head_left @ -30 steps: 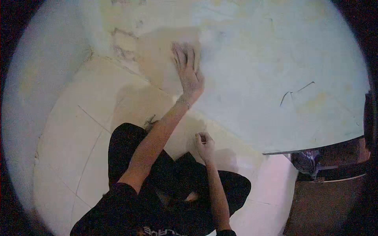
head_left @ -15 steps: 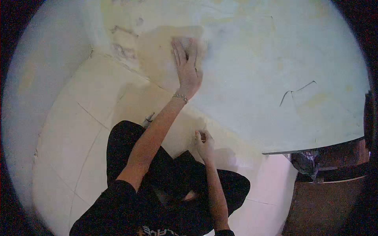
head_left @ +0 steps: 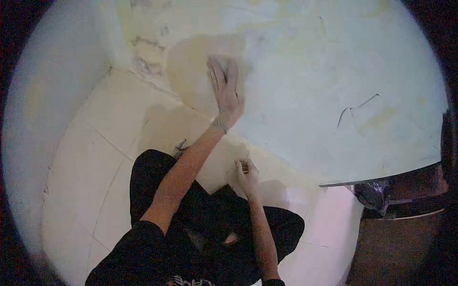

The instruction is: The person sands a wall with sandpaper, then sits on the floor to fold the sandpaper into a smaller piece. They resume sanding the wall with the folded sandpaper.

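My left hand (head_left: 228, 90) reaches up to the patchy wall (head_left: 296, 95), its fingers stretched out and lying flat against the surface. Whether anything thin lies beneath the fingers, I cannot make out. A bracelet (head_left: 220, 125) circles that wrist. Low above my crossed legs, my right hand (head_left: 246, 175) is closed with curled fingers near the foot of the wall. What it holds, if anything, is too small and blurred to name.
Pale tiled floor (head_left: 90, 190) spreads around my dark-clothed legs (head_left: 152, 176). A small dark object (head_left: 180, 144) shows beside my left forearm. A crack (head_left: 350, 109) marks the wall. At right are a dark plastic bag (head_left: 374, 195) and a brown surface (head_left: 400, 248).
My left hand has slid slightly down the wall, its fingers still stretched. My right hand stays curled in nearly the same place. The view has shifted a little.
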{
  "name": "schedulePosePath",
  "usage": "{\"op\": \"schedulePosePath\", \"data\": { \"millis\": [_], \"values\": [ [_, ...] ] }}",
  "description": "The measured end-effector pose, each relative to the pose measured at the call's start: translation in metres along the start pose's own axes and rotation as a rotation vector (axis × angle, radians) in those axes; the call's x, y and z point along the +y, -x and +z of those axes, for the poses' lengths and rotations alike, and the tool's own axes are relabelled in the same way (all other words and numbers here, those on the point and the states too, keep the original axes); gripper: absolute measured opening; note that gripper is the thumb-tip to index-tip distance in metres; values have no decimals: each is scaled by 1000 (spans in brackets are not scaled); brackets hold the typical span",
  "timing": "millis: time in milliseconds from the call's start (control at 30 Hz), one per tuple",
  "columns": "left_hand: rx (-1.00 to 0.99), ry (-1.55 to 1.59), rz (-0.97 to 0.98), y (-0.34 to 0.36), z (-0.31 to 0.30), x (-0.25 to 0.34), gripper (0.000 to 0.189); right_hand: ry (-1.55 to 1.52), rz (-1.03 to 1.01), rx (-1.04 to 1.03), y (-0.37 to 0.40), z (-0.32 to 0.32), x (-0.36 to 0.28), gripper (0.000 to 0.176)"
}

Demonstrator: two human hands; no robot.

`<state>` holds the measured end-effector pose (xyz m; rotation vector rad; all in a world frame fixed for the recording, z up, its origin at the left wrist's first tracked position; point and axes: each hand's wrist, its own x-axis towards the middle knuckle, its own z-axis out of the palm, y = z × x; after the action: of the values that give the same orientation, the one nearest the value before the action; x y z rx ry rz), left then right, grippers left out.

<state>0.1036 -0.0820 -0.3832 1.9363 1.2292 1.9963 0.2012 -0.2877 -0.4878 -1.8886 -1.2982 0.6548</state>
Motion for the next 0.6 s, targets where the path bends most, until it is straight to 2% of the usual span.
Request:
{"op": "schedulePosePath", "data": {
  "millis": [167, 267, 367, 467, 567, 600],
  "values": [
    [-94, -4, -73, 30, 3, 14, 71, 7, 15, -2, 4, -2, -7, 21],
    [-91, -128, 7, 0, -3, 3, 78, -14, 59, -31, 3, -6, -10, 22],
    [35, 2, -4, -12, -9, 4, 76, 28, 14, -26, 1, -6, -8, 22],
    [9, -82, -25, 25, 19, -5, 73, -38, 20, -58, -1, -5, -4, 22],
    [-27, 5, -106, 35, 20, 16, 70, -17, 6, -14, 0, -4, -3, 22],
    [-26, 9, -71, 30, 16, 16, 70, -14, 13, -8, 0, -4, -3, 21]
  ]
}}
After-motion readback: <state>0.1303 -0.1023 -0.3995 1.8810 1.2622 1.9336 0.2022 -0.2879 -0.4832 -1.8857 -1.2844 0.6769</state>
